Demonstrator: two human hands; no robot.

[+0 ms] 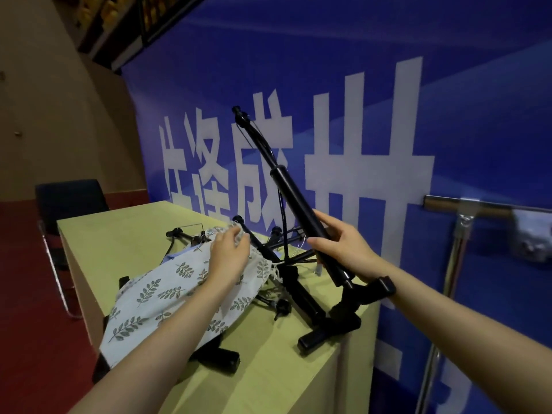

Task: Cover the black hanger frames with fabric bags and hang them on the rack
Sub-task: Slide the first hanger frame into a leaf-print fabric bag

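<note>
Yellow-green wooden table (125, 234) at frame centre, blue lettered banner wall (448, 85) behind; right hand (337, 246) grasps black tubular hanger frame (286, 180), left hand (230, 255) pinches leaf-print fabric bag (167, 291).

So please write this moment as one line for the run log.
left hand: pinches fabric bag | right hand: grips black hanger frame, tilted up | rack: right

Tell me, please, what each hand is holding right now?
Left hand: pinches the mouth of the leaf-print fabric bag.
Right hand: grips the raised black hanger frame.
</note>
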